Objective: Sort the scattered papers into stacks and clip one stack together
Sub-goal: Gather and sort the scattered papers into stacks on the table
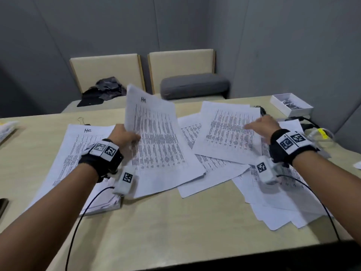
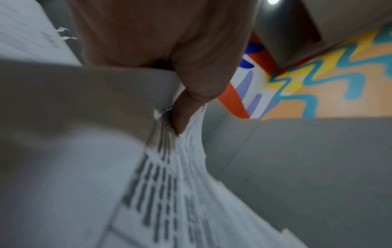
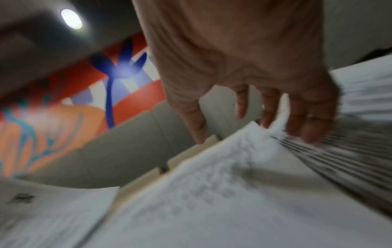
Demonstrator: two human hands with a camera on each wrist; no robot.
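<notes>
Left hand (image 1: pixel 125 134) pinches the left edge of a white printed sheet with a handwritten mark at its top (image 1: pixel 156 137), thumb on top and fingers underneath. Its near end rests on the beige wooden table (image 1: pixel 166 222) while the far end lifts off it, the long axis running away from the person and the top edge tilted up toward the far wall. Just left of that hand lies a squared stack of similar white printed pages (image 1: pixel 78 153), long axis also running away.

Right hand (image 1: pixel 262 124) lies flat with fingers straight on another white printed sheet (image 1: pixel 226 133), which sits skewed on loose overlapping pages (image 1: pixel 277 208).

A black binder clip (image 1: pixel 82 120) sits beyond the stack. At the far right corner is a shallow white box (image 1: pixel 291 104); its dark contents are too small to identify. Both wrist views are blurred.
</notes>
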